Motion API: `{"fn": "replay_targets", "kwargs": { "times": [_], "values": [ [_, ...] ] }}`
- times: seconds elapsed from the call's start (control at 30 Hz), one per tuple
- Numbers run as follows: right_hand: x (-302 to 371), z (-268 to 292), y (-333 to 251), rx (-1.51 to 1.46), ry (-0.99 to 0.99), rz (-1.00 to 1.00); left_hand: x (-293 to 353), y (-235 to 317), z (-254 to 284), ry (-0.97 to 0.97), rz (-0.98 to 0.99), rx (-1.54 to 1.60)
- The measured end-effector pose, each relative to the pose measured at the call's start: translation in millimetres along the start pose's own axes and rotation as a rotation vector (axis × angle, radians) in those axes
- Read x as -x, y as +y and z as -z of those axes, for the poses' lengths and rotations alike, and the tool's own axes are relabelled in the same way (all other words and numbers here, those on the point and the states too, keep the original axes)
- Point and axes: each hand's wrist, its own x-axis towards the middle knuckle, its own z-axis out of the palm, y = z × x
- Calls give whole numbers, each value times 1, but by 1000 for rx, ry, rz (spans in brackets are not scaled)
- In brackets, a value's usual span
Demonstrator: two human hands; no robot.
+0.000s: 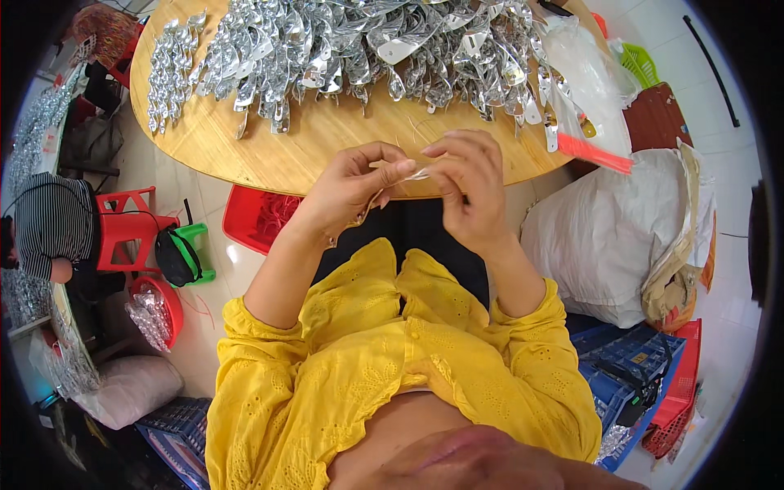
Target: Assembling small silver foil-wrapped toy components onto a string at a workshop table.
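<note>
Just off the table's near edge, my left hand (359,184) pinches a narrow, shiny twisted metal strip between thumb and forefinger. The strip's lower part (359,216) hangs below the palm beside the wrist. Close by on the right, my right hand (472,184) has its fingers curled toward the strip's pale, shiny end (418,174). Whatever lies in those fingertips is too small and blurred to name. A few fine thread-like lines (415,129) rise above the hands. Beyond them, a heap of silver twisted metal strips (327,53) covers the far part of the wooden table (278,163).
A bundle of red-pink ties (596,153) and clear plastic bags (584,69) lie at the table's right. Below the table's left edge stands a red bin (237,219). A big white sack (584,237) fills the right side. Red stool (122,229) and seated person (57,224) are left.
</note>
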Motion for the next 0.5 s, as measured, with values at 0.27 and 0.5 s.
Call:
{"fn": "replay_targets", "kwargs": {
  "times": [0.27,0.5],
  "values": [
    [13,4,12,-1593,-52,-934,1,3,9,-15,-83,109],
    [17,1,16,-1620,7,-996,7,1,3,42,-86,41]
  ]
}}
